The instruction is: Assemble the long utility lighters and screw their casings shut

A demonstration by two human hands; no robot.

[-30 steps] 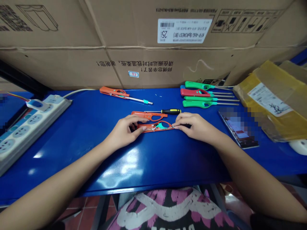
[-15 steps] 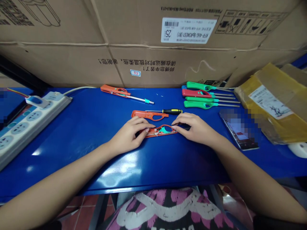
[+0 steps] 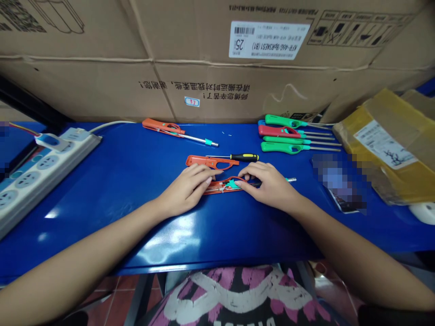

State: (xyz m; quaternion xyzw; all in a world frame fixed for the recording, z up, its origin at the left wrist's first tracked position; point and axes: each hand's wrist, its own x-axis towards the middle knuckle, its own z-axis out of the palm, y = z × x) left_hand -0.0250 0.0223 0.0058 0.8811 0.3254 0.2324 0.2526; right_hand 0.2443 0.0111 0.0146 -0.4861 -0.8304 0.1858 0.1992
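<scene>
1. While my left hand (image 3: pixel 188 186) holds the open orange shell (image 3: pixel 231 190) on the blue table (image 3: pixel 258 226), my right hand (image 3: pixel 267 184) has shifted inward to the green trigger (image 3: pixel 233 184); whether it grips, I cannot tell.
2. That bares the rod end (image 3: pixel 291 179); my focus now seems the trigger.
3. Behind lie the orange cover (image 3: pixel 196 160) and screwdriver (image 3: pixel 245 157).

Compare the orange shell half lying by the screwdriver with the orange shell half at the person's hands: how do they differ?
The loose half shows no trigger; the filled half holds a green trigger.
The loose half has no rod; the filled half appears to have a rod extending past the right hand.
The loose half lies farther from the person than the filled half.
Both are orange with a looped guard.
</scene>
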